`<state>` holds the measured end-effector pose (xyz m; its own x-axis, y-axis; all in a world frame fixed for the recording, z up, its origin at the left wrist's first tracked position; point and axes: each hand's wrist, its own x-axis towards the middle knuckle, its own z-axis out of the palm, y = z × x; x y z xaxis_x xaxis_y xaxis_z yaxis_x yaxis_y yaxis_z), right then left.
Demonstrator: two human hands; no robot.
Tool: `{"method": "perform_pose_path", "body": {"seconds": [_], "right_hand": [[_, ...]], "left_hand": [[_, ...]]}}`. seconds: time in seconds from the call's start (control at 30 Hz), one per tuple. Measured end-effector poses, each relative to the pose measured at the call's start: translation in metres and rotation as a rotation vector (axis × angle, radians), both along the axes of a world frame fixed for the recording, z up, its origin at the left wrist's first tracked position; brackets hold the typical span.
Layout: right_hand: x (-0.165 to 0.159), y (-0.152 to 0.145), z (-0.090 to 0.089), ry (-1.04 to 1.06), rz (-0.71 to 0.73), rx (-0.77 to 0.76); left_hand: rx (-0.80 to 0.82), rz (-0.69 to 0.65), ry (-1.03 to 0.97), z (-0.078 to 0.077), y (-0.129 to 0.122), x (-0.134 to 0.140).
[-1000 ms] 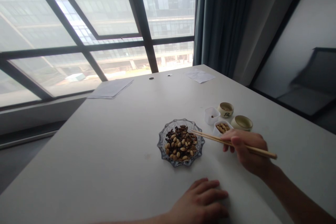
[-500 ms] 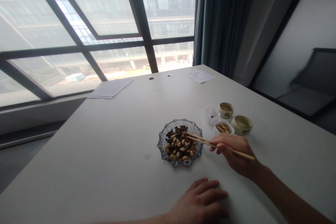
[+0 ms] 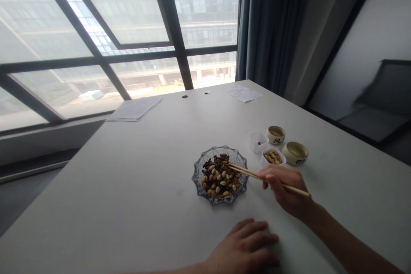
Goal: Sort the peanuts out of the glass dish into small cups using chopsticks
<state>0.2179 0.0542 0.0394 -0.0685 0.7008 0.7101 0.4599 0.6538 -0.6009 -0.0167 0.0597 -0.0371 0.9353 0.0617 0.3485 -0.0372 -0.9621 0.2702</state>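
My right hand [image 3: 284, 186] is closed round a pair of wooden chopsticks [image 3: 250, 173], whose tips are among the contents of a glass bowl. The scalloped glass bowl [image 3: 198, 184] holds a mix of pale pistachio-like nuts [image 3: 218, 189] and darker brown pieces [image 3: 221, 159]. Whether the tips pinch a piece I cannot tell. On the table in front of the bowl, my left hand [image 3: 245, 244] rests palm down with its fingers apart, holding nothing.
Beyond my right hand stand a white cup of peanuts [image 3: 272, 157], another white cup [image 3: 258, 142] with a small dark piece inside, and two cream ceramic bowls [image 3: 275, 135]. Papers [image 3: 135, 109] lie at the far left of the white table [image 3: 128, 188], and a sheet [image 3: 244, 93] at the far right.
The chopstick tips have drawn closer together and shifted slightly right within the bowl. My left hand stays in place.
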Motion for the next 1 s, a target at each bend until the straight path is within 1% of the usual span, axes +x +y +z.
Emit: {"method": "perform_pose_path", "body": {"seconds": [0.13,0.2,0.27,0.4,0.43,0.5,0.6,0.73,0.87,1.0], "right_hand": [[0.002,-0.002,0.006,0.006,-0.052,0.047],[0.006,-0.004,0.014,0.008,-0.121,0.086],[0.014,-0.006,0.021,0.019,-0.244,0.122],[0.031,-0.008,0.029,0.068,-0.606,0.103],[0.035,-0.007,0.030,0.084,-0.674,0.086],[0.040,-0.005,0.030,0.127,-0.757,0.058],[0.044,-0.003,0.029,0.177,-0.790,0.018],[0.045,-0.003,0.028,0.142,-0.796,-0.022],[0.047,-0.004,0.026,0.136,-0.789,-0.029],[0.047,-0.003,0.025,0.132,-0.781,-0.021]], "left_hand": [[-0.011,-0.002,-0.001,0.000,0.000,0.000],[-0.018,-0.006,0.030,0.001,0.000,0.000],[-0.025,-0.009,0.038,0.003,0.000,-0.001],[-0.017,-0.008,0.032,0.004,0.000,-0.001],[-0.010,-0.005,0.031,0.003,0.000,-0.001],[-0.003,-0.004,0.036,0.003,0.001,0.000],[-0.018,-0.013,0.035,0.002,0.001,-0.001],[-0.036,-0.012,-0.006,0.002,0.001,-0.001],[-0.019,0.001,-0.053,0.001,0.000,-0.001],[-0.012,0.009,-0.038,0.000,0.000,0.000]]}}
